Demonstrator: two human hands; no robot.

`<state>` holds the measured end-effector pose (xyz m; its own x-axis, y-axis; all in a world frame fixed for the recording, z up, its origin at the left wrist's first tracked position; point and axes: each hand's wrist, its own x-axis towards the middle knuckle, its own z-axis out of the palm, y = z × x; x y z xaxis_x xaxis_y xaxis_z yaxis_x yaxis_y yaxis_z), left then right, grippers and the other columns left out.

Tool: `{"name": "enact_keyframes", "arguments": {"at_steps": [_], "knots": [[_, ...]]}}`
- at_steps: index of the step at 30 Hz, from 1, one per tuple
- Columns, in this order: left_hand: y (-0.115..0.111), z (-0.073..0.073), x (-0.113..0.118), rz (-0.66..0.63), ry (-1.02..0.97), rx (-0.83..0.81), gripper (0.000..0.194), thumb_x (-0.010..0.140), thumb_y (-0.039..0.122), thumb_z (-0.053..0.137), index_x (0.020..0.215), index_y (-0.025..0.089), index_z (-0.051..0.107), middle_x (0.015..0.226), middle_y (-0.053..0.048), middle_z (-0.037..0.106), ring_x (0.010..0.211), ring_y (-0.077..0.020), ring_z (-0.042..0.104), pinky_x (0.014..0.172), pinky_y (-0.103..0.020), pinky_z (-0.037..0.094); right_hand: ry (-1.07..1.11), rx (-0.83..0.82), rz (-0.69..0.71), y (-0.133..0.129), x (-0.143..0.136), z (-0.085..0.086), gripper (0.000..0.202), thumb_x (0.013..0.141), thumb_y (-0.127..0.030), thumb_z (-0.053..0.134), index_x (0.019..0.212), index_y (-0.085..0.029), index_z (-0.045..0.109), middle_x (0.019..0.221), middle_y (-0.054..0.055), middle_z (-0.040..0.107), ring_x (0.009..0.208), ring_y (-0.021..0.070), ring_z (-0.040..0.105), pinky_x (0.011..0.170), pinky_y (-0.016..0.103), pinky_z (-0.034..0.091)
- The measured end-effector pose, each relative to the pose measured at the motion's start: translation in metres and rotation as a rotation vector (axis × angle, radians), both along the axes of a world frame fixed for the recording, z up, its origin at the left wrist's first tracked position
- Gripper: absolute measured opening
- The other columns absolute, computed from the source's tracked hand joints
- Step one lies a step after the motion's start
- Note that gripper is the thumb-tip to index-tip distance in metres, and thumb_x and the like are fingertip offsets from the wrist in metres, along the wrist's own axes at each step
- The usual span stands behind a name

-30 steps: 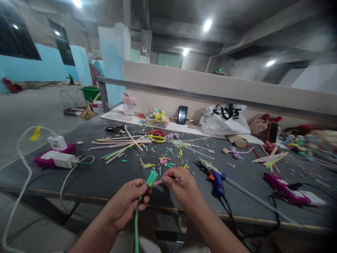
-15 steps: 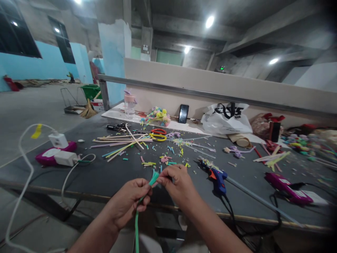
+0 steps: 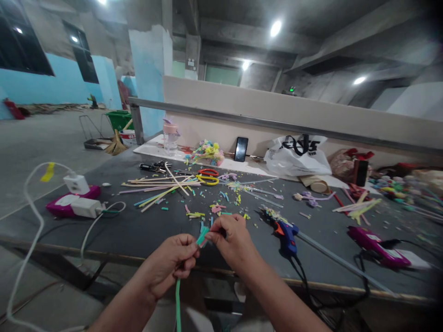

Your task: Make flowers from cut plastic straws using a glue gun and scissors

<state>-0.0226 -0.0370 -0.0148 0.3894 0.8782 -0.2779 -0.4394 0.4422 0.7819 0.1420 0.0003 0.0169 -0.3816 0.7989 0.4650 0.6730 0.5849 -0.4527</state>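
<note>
Pinched between the fingers of my left hand [image 3: 180, 258] is a green strip [image 3: 178, 304], whose long tail hangs below the table edge. Its bunched upper end [image 3: 203, 235] sticks out toward my right hand [image 3: 230, 237], whose thumb and fingertips close on it. A bit of pink shows beside the green there. Cut pink and yellow pieces [image 3: 195, 215] lie just beyond my hands. To the right rests a blue glue gun [image 3: 288, 237]. Red-handled and yellow-handled scissors [image 3: 208, 180] lie farther back.
Pastel strips [image 3: 155, 186] lie at the left, near a magenta power strip [image 3: 65, 203] with white plugs. Along the back stand a bottle [image 3: 170, 138], a phone [image 3: 241, 149] and a white bag [image 3: 297, 157]. Another magenta power strip [image 3: 379, 249] lies at the right.
The bunched green end has tilted slightly toward my right hand, and the hanging tail has shifted a little left. Both hands keep nearly the same place and grip.
</note>
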Motion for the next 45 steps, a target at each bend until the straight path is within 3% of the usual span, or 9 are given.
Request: {"name": "enact_keyframes", "arguments": {"at_steps": [7, 15, 21, 24, 29, 45], "knots": [[0.000, 0.001, -0.001, -0.030, 0.047, 0.013, 0.019, 0.070, 0.025, 0.065, 0.063, 0.012, 0.053, 0.048, 0.005, 0.040, 0.039, -0.0010, 0.024, 0.037, -0.015, 0.010, -0.041, -0.015, 0.084, 0.005, 0.003, 0.004, 0.016, 0.069, -0.018, 0.068, 0.064, -0.021, 0.054, 0.062, -0.005, 0.058, 0.066, 0.0136, 0.051, 0.079, 0.032, 0.030], [-0.001, 0.000, -0.002, -0.059, 0.049, 0.002, 0.018, 0.070, 0.024, 0.064, 0.063, 0.012, 0.053, 0.047, 0.006, 0.040, 0.038, -0.0007, 0.023, 0.036, -0.015, 0.009, -0.066, -0.021, 0.148, 0.007, 0.002, 0.007, 0.019, 0.067, -0.015, 0.071, 0.064, -0.019, 0.053, 0.063, -0.004, 0.057, 0.068, 0.0138, 0.051, 0.077, 0.030, 0.031], [0.000, 0.003, -0.003, -0.039, 0.010, -0.024, 0.017, 0.069, 0.021, 0.065, 0.063, 0.011, 0.053, 0.052, 0.005, 0.042, 0.039, -0.0004, 0.024, 0.036, -0.014, 0.009, 0.038, -0.010, 0.201, 0.007, 0.008, 0.008, 0.006, 0.080, -0.021, 0.058, 0.075, -0.020, 0.056, 0.071, -0.001, 0.061, 0.070, 0.0142, 0.053, 0.073, 0.029, 0.032], [0.000, 0.003, -0.005, -0.045, -0.013, -0.028, 0.017, 0.070, 0.021, 0.065, 0.063, 0.011, 0.053, 0.053, 0.004, 0.043, 0.039, 0.0002, 0.024, 0.036, -0.014, 0.010, 0.068, -0.009, 0.212, 0.005, 0.012, 0.009, 0.008, 0.085, -0.021, 0.049, 0.083, -0.020, 0.057, 0.074, 0.000, 0.061, 0.071, 0.0146, 0.053, 0.072, 0.028, 0.033], [0.001, 0.000, -0.005, -0.060, -0.032, -0.024, 0.016, 0.069, 0.020, 0.065, 0.064, 0.010, 0.053, 0.056, 0.004, 0.044, 0.040, 0.0004, 0.025, 0.036, -0.013, 0.009, 0.052, -0.034, 0.168, 0.001, 0.013, 0.009, 0.002, 0.079, -0.019, 0.058, 0.077, -0.020, 0.057, 0.069, -0.002, 0.058, 0.066, 0.0139, 0.050, 0.068, 0.027, 0.033], [0.001, -0.002, -0.005, -0.091, 0.058, -0.011, 0.015, 0.071, 0.020, 0.061, 0.064, 0.012, 0.051, 0.053, 0.005, 0.041, 0.039, -0.0006, 0.021, 0.037, -0.016, 0.009, 0.053, -0.092, 0.170, 0.002, 0.006, 0.009, 0.015, 0.070, -0.008, 0.066, 0.066, -0.018, 0.056, 0.064, -0.004, 0.057, 0.065, 0.0123, 0.051, 0.068, 0.027, 0.034]]}}
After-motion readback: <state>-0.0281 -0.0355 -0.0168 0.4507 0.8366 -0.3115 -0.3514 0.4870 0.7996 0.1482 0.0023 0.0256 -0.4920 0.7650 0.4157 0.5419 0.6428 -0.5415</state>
